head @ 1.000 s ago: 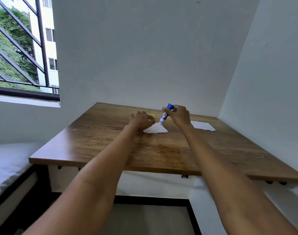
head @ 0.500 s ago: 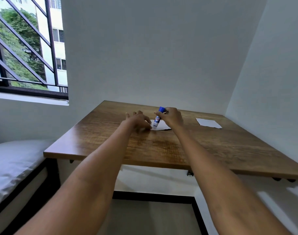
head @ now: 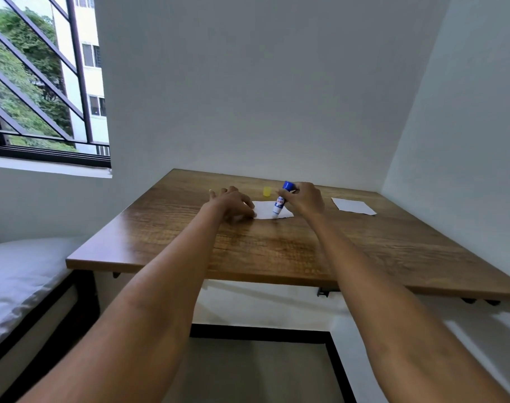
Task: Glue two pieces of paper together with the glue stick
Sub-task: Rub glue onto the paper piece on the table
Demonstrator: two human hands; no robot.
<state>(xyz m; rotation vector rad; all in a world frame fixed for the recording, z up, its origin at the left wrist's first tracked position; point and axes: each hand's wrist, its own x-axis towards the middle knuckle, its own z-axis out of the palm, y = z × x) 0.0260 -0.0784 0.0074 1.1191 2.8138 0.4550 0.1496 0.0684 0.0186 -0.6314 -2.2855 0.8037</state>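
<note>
Both arms reach straight out over the wooden tabletop (head: 306, 251), elbows low and forearms nearly parallel. The left hand (head: 232, 203) lies palm down, fingers spread and flat, pressing the left edge of a white piece of paper (head: 267, 212) against the wood. The right hand (head: 304, 199) is closed around a glue stick (head: 280, 203) (blue at the top, white labelled body), gripping its upper part with the knuckles turned up. The stick tilts slightly, its lower tip touching the paper near the near right corner. Just beyond the paper stands a small yellow cap (head: 267, 191). A second piece of paper (head: 353, 205) lies flat well to the right, near the side wall.
</note>
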